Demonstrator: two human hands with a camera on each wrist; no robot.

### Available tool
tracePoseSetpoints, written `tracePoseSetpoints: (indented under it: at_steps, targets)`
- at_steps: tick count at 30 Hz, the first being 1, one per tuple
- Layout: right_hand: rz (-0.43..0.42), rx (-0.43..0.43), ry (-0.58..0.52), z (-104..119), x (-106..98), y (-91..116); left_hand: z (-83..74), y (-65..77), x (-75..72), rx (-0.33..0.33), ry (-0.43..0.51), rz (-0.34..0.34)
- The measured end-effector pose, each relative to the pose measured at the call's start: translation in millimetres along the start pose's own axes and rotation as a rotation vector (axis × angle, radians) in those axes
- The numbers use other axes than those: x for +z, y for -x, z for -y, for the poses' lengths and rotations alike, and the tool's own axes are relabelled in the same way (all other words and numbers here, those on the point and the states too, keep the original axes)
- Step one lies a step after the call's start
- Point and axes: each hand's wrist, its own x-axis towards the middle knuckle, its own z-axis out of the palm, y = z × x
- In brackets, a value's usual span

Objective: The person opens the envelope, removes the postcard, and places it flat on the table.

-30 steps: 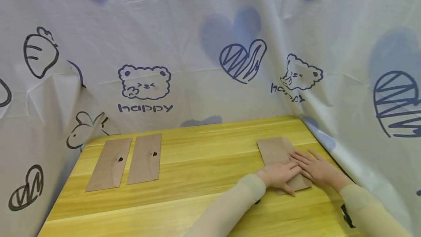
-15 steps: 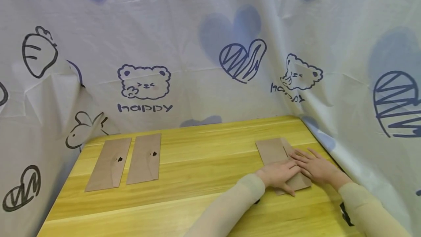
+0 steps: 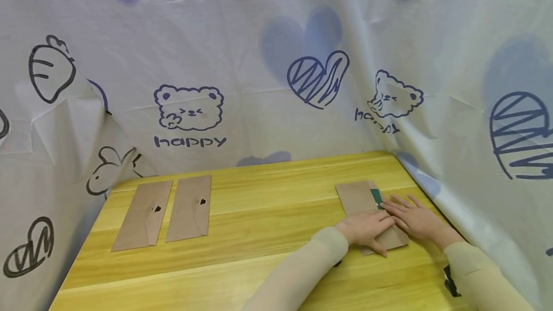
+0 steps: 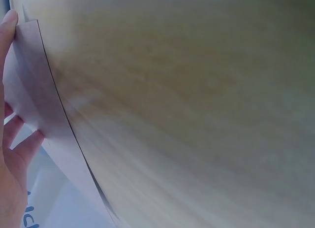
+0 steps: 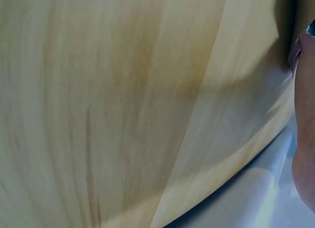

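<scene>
The left hand [image 3: 365, 228] lay palm down, fingers extended, on a brown envelope [image 3: 356, 197] at the right of the counter [image 3: 268, 215], a green piece [image 3: 375, 197] showing at its opening, while the right hand [image 3: 416, 220] touched its edge, whether pinching I couldn't tell, before cloth [image 3: 246, 124] printed "happy"

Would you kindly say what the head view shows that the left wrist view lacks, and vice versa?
Head view only: the far-left envelope, its neighbour and a dark green patch on the handled envelope.
Left wrist view only: the stretch of envelope edge that the left hand hides from the head camera.
Both: the left hand, the handled envelope, the table and the printed cloth.
</scene>
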Motion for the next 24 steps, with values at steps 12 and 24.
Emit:
tracePoseSetpoints:
  at_steps: [12, 24]
  targets:
    - [0.047, 0.159, -0.104, -1.8, 1.2, -0.9, 1.2, -1.6, 0.1, 0.023, -0.014, 0.008]
    - [0.017, 0.183, -0.092, -4.6, 0.8, 4.6, -1.5, -6.8, 4.1, -0.022, -0.046, 0.085]
